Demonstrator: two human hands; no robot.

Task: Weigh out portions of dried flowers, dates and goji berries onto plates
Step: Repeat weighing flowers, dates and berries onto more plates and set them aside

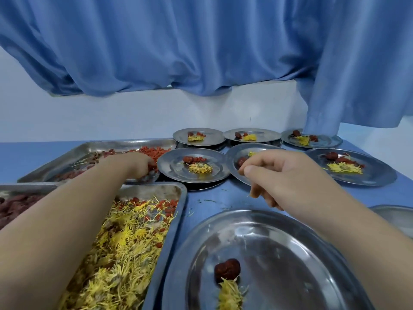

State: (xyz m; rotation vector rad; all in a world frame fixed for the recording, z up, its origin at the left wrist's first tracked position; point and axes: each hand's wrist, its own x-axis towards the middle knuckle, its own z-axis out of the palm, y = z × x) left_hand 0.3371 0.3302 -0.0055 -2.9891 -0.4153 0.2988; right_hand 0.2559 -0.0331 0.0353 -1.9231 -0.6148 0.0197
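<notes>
Left hand (131,164) buried among wrinkled red goji berries (156,152) in rectangular steel tray (100,145), grasp hidden; right hand (283,175) curled, thumb meeting forefinger, contents unclear.

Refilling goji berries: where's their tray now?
Head view, far left: the goji tray lies behind the flower tray, left of a filled plate, with the left hand in it.
</notes>
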